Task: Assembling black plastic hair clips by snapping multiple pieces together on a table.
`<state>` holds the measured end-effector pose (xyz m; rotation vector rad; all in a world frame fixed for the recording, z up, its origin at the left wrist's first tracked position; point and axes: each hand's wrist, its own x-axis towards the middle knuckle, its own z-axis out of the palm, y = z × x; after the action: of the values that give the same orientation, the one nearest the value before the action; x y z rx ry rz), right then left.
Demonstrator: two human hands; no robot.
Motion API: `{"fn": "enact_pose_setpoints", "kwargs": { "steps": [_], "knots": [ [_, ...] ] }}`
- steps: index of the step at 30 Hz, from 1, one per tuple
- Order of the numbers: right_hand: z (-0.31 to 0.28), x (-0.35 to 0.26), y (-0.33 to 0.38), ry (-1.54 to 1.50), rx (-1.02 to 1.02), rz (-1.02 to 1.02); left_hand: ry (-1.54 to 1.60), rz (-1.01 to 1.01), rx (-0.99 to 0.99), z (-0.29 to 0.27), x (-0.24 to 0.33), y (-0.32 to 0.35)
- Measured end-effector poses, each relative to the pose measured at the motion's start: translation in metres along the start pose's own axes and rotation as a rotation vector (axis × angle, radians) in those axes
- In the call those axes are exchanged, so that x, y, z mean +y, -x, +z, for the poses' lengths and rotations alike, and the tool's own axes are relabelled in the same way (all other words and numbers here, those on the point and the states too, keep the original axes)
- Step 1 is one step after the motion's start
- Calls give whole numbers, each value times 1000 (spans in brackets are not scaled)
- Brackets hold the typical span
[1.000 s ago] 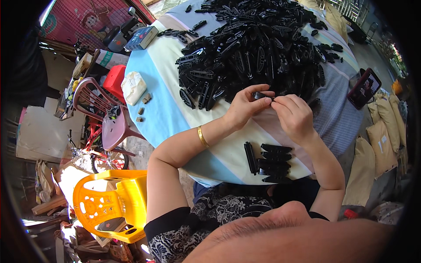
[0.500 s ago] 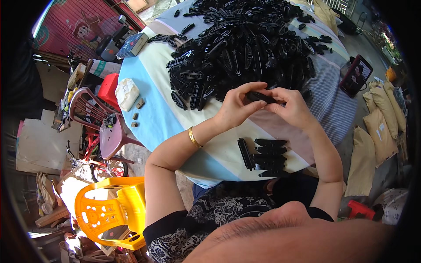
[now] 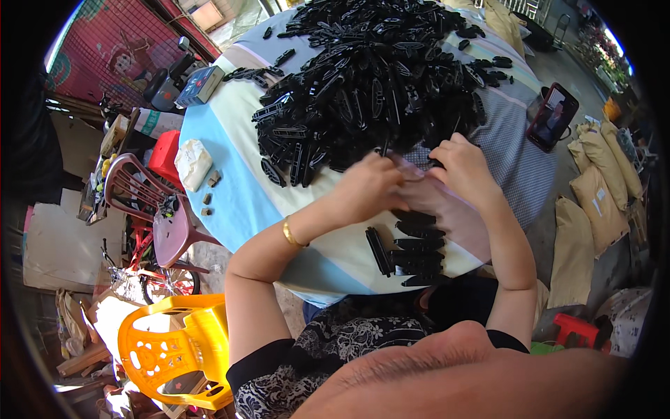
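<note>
Grip unclear, both: left hand (image 3: 366, 183) and right hand (image 3: 466, 166) are hovering by the heap of glossy black oval plastic parts (image 3: 363, 91). Slim black plastic pieces (image 3: 420, 244) are lying wearer-side of it; a low left-hand sweep could be scattering them.

It looks like a household porch or shed serving as a small workshop. A cloth-covered table (image 3: 227, 164) fills the centre, with black plastic pieces (image 3: 370, 91) heaped toward the top. Tan sacks (image 3: 572, 258) stand at right; a pink chair (image 3: 169, 236), red bicycle (image 3: 143, 244) and yellow chair (image 3: 209, 335) crowd the left, below a cartoon-printed sheet (image 3: 98, 35).
</note>
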<state>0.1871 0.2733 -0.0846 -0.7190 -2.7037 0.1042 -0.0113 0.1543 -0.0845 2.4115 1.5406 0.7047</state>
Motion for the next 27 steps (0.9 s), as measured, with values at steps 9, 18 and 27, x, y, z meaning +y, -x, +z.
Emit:
{"fn": "enact_pose_setpoints", "kwargs": {
  "steps": [9,18,27],
  "knots": [
    [9,-7,-10,-433,226,35,-244,-127,40,-3,-19,5],
    [16,-33,-4,-843,328,169,1696,-543,232,16,-21,-6],
    [11,-39,-8,-586,526,-107,1690,-540,310,31,-25,-5]
  ]
}}
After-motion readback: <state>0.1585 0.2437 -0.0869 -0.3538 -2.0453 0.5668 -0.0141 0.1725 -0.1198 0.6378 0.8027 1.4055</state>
